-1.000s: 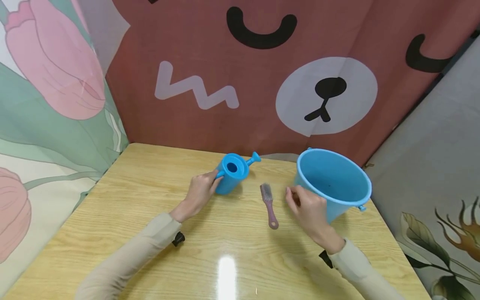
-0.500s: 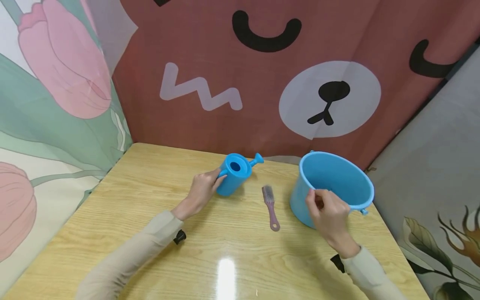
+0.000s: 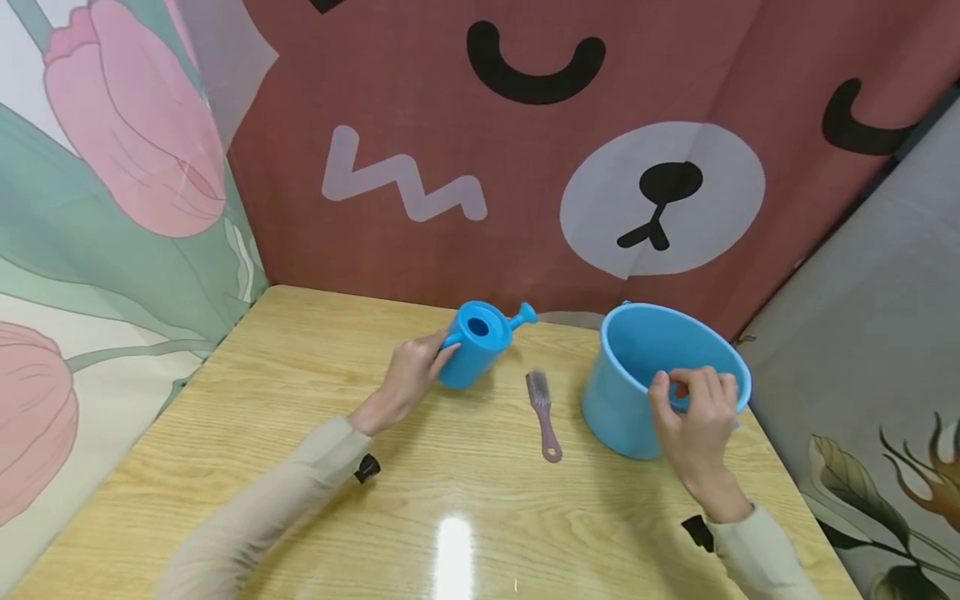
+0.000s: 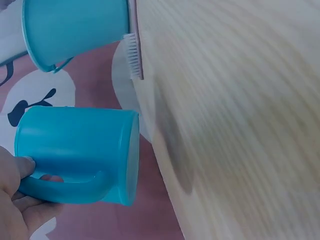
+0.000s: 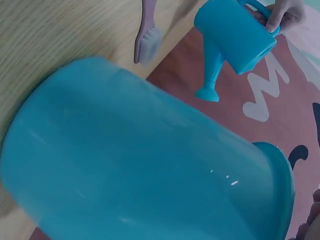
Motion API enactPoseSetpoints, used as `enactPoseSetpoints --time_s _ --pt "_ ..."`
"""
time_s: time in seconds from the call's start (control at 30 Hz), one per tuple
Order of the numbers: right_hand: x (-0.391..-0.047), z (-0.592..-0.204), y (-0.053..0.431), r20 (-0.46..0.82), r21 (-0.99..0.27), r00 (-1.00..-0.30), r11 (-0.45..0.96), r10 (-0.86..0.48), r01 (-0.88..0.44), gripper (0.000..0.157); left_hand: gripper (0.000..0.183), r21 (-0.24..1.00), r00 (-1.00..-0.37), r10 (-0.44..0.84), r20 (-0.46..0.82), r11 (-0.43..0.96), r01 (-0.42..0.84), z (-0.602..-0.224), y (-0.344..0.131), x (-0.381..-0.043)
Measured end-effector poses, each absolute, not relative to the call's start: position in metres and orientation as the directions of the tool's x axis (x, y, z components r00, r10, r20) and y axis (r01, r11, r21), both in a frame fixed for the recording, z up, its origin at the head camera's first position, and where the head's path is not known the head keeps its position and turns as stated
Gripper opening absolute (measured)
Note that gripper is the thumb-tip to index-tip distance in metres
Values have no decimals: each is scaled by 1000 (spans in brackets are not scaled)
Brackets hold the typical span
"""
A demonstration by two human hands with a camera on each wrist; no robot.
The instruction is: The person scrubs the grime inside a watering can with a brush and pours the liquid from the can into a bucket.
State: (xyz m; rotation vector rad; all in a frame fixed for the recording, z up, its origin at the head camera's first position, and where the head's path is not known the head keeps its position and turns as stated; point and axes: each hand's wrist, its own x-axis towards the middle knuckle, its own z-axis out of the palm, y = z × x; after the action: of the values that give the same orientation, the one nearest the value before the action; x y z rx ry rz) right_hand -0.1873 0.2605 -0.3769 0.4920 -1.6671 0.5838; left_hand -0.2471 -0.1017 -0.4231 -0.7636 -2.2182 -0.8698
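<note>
My left hand [image 3: 408, 379] grips the handle of a blue watering can [image 3: 477, 350], thumb on top in the left wrist view. The can is raised just off the wooden table, and its shadow falls beside it. Its round spout head points right. My right hand [image 3: 696, 425] is above the near rim of a blue bucket [image 3: 618, 400], fingers curled toward the thumb with nothing visible between them. In the right wrist view, its fingers [image 5: 311, 225] are beyond the rim, apart from it. Between can and bucket lies a purple-handled brush [image 3: 543, 417], bristles toward the back.
The wooden table [image 3: 450, 467] ends at a hanging brown cloth [image 3: 420, 258] with a bear print. A floral cloth [image 3: 135, 208] hangs at the left, and a grey one [image 3: 862, 317] at the right, close behind the bucket.
My right hand has moved right, from beside the bucket's left wall to over its near rim. The watering can has shifted slightly right and up in my left hand. The brush stays put.
</note>
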Motion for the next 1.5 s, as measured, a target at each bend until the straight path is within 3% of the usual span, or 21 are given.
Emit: enactPoseSetpoints --time_s 0.3,0.63,0.83,1.3,1.5 --pt "-186 -385 275 964 -130 -265 823 -26 -553 31 9 364 -614 295 732 593 718 -413 -93 -249" --pt "-183 -393 294 905 -211 -425 865 -3 -454 71 11 357 -601 300 741 582 731 -397 -87 -251" --pt "-180 -394 302 871 -247 -491 888 28 -387 85 11 345 -585 298 754 579 739 -392 -83 -252" --pt "-170 -400 317 768 -381 -620 894 163 -237 95 15 320 -554 311 773 562 763 -386 -75 -254" --pt "-163 -399 318 657 -456 -721 877 219 -149 95 16 292 -534 306 788 578 762 -384 -70 -256"
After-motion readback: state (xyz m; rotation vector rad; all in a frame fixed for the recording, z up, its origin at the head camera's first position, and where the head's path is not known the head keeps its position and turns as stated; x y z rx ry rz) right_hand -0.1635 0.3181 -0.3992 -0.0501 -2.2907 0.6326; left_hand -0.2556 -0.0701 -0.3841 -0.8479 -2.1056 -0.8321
